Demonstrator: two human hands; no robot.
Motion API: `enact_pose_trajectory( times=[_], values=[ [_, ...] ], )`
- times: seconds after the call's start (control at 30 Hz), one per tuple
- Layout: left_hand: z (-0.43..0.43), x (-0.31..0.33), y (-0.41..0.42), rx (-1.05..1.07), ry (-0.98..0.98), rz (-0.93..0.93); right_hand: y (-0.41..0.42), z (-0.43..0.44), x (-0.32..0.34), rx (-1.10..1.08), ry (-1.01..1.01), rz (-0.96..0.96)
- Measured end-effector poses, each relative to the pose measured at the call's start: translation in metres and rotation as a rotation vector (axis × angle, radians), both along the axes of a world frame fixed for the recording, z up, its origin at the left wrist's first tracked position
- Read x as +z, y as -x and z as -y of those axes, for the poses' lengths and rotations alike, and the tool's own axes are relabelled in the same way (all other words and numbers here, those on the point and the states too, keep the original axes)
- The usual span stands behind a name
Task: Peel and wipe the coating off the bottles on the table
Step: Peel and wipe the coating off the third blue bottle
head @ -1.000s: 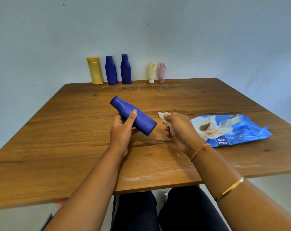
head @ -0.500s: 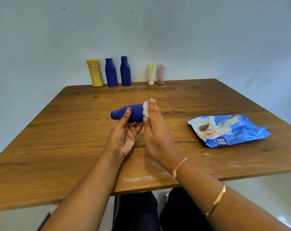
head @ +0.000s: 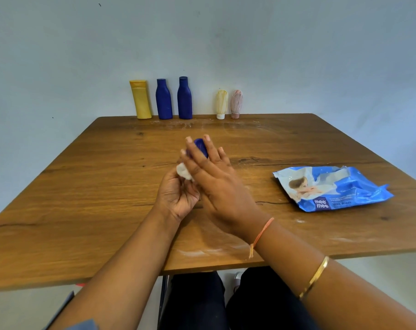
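Note:
My left hand (head: 176, 196) holds a dark blue bottle (head: 200, 146) from below, above the middle of the wooden table (head: 83, 210). Only the bottle's far end shows between my fingers. My right hand (head: 216, 184) lies across the bottle with straight fingers and presses a white wipe (head: 183, 172) against it. The wipe sticks out at the left, under my right palm. Two more dark blue bottles (head: 164, 100) (head: 184, 98) and a yellow bottle (head: 141, 100) stand upright at the table's far edge.
A blue pack of wet wipes (head: 333, 186) lies open on the right of the table. A cream tube (head: 221, 103) and a pink tube (head: 236, 103) stand cap-down by the wall. White residue streaks the table near the front edge and at the far side.
My right hand brought the wipe from the table onto the bottle and now slides over it. The bottle turned from pointing left to pointing away from me.

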State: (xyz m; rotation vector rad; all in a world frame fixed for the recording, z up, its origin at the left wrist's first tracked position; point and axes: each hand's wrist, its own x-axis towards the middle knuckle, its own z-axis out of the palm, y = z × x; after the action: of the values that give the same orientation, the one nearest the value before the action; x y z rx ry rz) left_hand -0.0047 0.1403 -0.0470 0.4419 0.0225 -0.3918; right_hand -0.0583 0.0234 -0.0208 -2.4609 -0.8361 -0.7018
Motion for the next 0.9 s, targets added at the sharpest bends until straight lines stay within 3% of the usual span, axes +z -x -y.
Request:
enact_pose_trajectory(
  times=[0.07, 0.33, 0.53, 0.77, 0.9],
  values=[
    [0.000, 0.000, 0.001, -0.018, -0.007, 0.007, -0.001, -0.001, 0.001, 0.010, 0.047, 0.069],
    [0.007, 0.006, 0.006, 0.029, -0.051, 0.043, -0.016, 0.018, 0.032, -0.006, -0.090, -0.098],
    [0.000, -0.003, -0.001, -0.005, -0.096, 0.002, -0.003, 0.013, 0.011, 0.026, 0.188, 0.145],
    [0.002, 0.003, 0.008, -0.140, -0.054, 0.123, -0.014, 0.025, 0.031, -0.029, 0.017, 0.048],
    [0.002, 0.001, 0.004, -0.067, -0.054, 0.054, -0.004, 0.024, 0.013, -0.022, 0.163, 0.131]
  ],
)
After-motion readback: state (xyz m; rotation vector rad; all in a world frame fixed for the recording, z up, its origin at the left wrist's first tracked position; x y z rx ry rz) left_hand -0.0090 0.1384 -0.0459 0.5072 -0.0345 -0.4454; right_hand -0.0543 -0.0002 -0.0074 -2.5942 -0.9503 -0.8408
